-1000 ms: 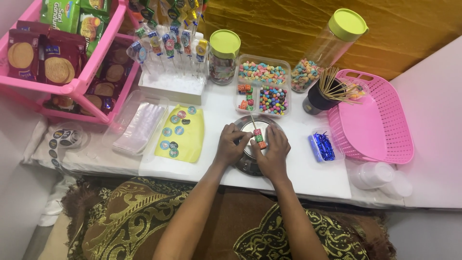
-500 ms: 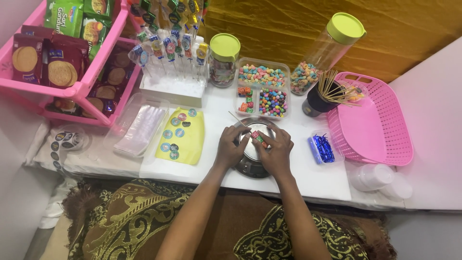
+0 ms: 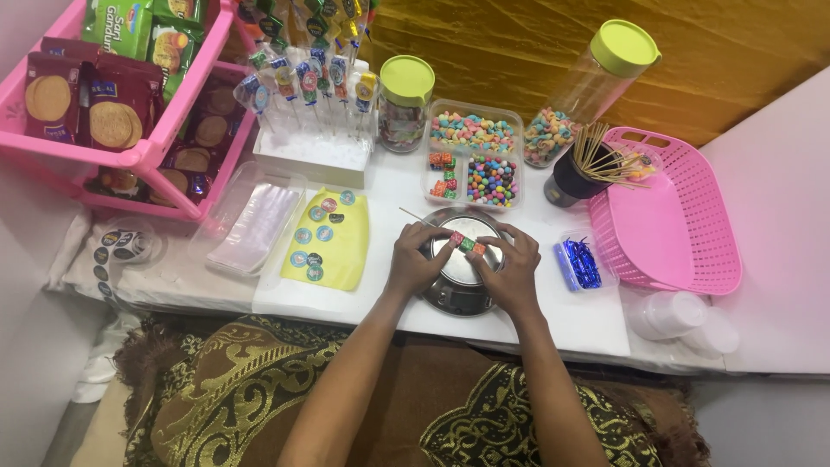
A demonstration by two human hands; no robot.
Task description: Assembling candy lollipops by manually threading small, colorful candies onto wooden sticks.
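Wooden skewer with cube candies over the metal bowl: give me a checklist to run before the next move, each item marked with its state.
1. Left hand grips the thin wooden skewer: ok.
2. Right hand is on the row of red and green cube candies: ok.
3. Candies sit over the round metal bowl: ok.
4. Clear divided candy tray is open, behind the bowl: ok.
5. Black cup of spare wooden sticks stands upright: ok.
6. Candies fully pierced by the skewer: cannot tell.

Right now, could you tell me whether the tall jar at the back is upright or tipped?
Tipped: the tall jar leans right, its green lid on.
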